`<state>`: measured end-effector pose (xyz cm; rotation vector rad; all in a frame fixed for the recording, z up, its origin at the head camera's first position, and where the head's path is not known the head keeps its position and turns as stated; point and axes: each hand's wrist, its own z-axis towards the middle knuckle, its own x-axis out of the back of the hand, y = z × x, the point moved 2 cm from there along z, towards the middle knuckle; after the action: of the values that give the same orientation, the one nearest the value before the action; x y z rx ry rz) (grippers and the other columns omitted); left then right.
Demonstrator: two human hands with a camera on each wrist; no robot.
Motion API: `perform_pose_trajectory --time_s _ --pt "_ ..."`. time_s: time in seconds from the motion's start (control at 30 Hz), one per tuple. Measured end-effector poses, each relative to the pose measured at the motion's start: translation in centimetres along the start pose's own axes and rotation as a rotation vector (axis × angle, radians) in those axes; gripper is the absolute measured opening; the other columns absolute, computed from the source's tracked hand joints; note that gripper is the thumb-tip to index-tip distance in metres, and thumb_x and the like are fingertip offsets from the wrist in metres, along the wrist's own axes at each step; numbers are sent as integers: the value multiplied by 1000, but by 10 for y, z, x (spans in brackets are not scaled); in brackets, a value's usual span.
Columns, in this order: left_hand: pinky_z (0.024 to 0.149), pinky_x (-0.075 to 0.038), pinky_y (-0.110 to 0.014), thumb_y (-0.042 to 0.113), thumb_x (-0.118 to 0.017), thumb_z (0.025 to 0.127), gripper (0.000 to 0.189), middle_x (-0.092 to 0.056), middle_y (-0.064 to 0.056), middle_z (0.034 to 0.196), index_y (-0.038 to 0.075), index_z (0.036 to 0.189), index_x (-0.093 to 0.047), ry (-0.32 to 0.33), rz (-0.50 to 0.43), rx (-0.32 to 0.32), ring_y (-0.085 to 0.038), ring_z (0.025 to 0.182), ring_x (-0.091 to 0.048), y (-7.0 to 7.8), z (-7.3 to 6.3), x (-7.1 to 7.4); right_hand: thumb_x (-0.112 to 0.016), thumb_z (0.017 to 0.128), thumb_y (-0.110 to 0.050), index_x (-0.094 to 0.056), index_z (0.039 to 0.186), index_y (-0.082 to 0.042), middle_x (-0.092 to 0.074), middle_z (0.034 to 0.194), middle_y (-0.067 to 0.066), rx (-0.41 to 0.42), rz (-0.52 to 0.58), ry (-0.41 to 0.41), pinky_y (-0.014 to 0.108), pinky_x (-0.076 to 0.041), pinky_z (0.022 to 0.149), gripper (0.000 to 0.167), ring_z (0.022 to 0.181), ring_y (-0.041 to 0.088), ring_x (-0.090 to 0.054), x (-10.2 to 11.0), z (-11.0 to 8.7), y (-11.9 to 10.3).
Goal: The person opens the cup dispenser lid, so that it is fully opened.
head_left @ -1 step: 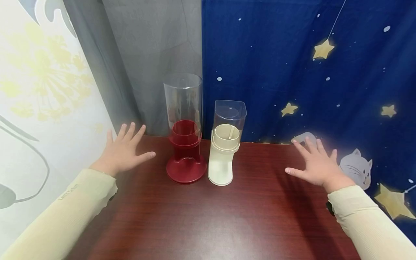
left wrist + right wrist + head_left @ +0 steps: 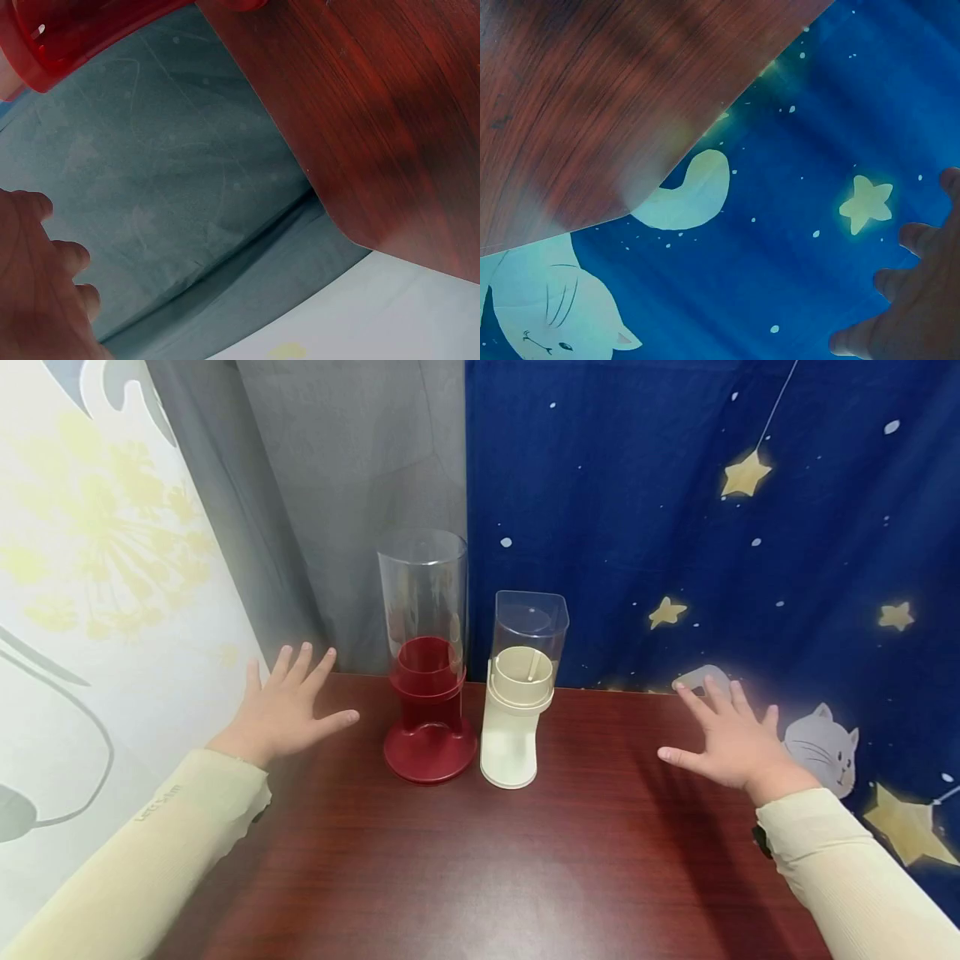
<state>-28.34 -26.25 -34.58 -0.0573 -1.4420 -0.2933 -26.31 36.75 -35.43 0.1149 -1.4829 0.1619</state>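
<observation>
Two dispenser-like holders stand upright side by side on a dark red-brown wooden table (image 2: 480,868). The left one has a red base (image 2: 430,758) with a tall clear cylinder (image 2: 422,597) on top. Beside it, the shorter cream holder (image 2: 510,747) carries a clear square-cornered container (image 2: 531,617). My left hand (image 2: 281,714) is raised by the table's left side, fingers spread, touching nothing; the red holder is nearest to it. Near the right edge my right hand (image 2: 731,739) hovers with spread fingers, holding nothing, well apart from the cream holder.
Behind the table hang a grey curtain (image 2: 360,452) and a blue curtain (image 2: 600,502) printed with stars and a cat. A white patterned cloth (image 2: 112,635) hangs at the left. In the left wrist view, a table corner (image 2: 356,236) shows.
</observation>
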Motion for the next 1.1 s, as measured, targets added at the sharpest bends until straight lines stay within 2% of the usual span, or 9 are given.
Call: perform_pose_trajectory --time_s 0.13,0.27,0.4,0.47,0.53,0.67,0.8,0.9,1.1 --pt "117 14 -80 84 -47 93 110 -4 -28 174 19 171 -6 0 -7 -9 -55 159 4 0 1 -1 -61 88 -81 -9 171 -25 -4 173 30 -4 50 16 97 -1 99 113 154 63 3 2 0 1" --pt "118 9 -81 81 -51 93 111 -6 -28 174 18 171 -6 15 -52 -29 -55 159 0 2 4 -5 -73 90 -65 -17 170 -16 -15 172 30 18 208 116 95 -9 103 110 155 62 -7 10 3 -2" --pt "121 3 -79 76 -59 93 113 -10 -27 174 15 171 -5 43 -170 -49 -54 159 -2 8 8 -6 -81 90 -50 -21 169 -14 -26 169 30 44 399 218 82 -20 115 106 154 56 -21 26 8 -12" --pt "123 2 -77 72 -63 93 114 -11 -24 175 15 171 -3 49 -247 -55 -51 160 -2 14 10 -6 -82 90 -46 -22 170 -16 -28 169 27 44 476 247 75 -25 118 104 154 52 -27 35 12 -19" --pt "125 0 -74 68 -68 92 115 -11 -21 176 15 171 -2 50 -321 -51 -49 161 -2 20 12 -7 -83 91 -44 -23 170 -19 -30 169 24 41 533 265 73 -28 118 102 153 50 -29 44 15 -29" --pt "125 -16 -72 68 -73 88 120 -11 -14 177 21 171 0 43 -432 -10 -45 162 -7 32 16 -8 -83 91 -40 -27 169 -22 -32 170 20 49 612 288 71 -27 120 97 155 45 -30 61 22 -49" --pt "118 -31 -73 68 -77 84 124 -11 -11 178 26 171 1 49 -524 22 -42 162 -15 42 22 -12 -83 91 -37 -29 168 -22 -34 170 18 75 661 298 68 -25 123 96 156 42 -30 73 32 -67" --pt "116 -35 -72 65 -81 82 126 -12 -10 178 26 171 0 61 -585 28 -41 161 -19 48 28 -16 -83 90 -35 -29 168 -22 -34 170 17 94 691 297 67 -24 125 95 157 41 -29 82 39 -80" --pt "117 -36 -71 59 -86 80 130 -11 -10 177 27 171 1 80 -683 52 -40 161 -17 59 37 -26 -83 91 -36 -30 167 -26 -35 170 15 130 721 291 68 -24 125 94 157 39 -29 98 51 -107"
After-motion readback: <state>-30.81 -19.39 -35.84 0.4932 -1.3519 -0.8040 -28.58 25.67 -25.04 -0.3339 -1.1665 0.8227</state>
